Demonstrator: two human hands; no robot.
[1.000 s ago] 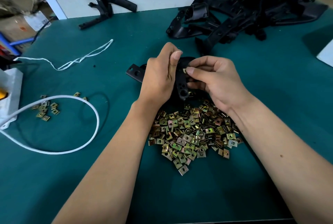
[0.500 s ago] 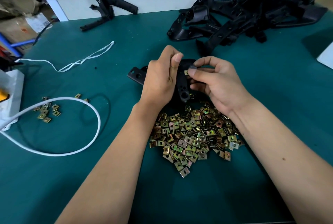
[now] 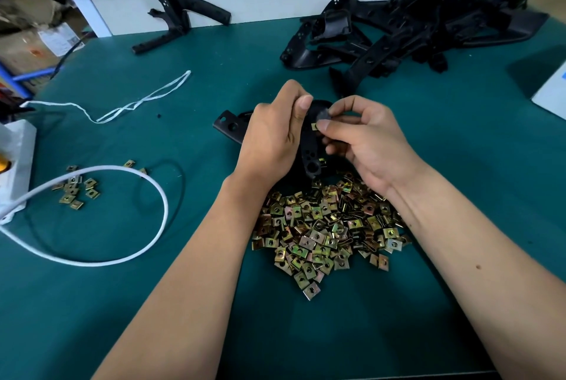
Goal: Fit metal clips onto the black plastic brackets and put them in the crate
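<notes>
A black plastic bracket (image 3: 310, 153) stands on the green table in front of me, one flat end with holes (image 3: 228, 125) sticking out to the left. My left hand (image 3: 272, 134) grips the bracket from the left, fingers curled over its top. My right hand (image 3: 364, 141) pinches a small brass-coloured metal clip (image 3: 315, 126) against the bracket's upper edge. A large heap of loose metal clips (image 3: 327, 226) lies just below both hands. The crate is not in view.
A pile of black brackets (image 3: 398, 33) lies at the back right, a single bracket (image 3: 180, 21) at the back left. A few stray clips (image 3: 73, 191), a white cable loop (image 3: 122, 214), a white string (image 3: 137, 104) and a white power strip (image 3: 15, 162) lie left.
My right hand has shifted slightly along the bracket's top edge with the clip pinched. The left hand keeps its grip; the bracket has barely moved.
</notes>
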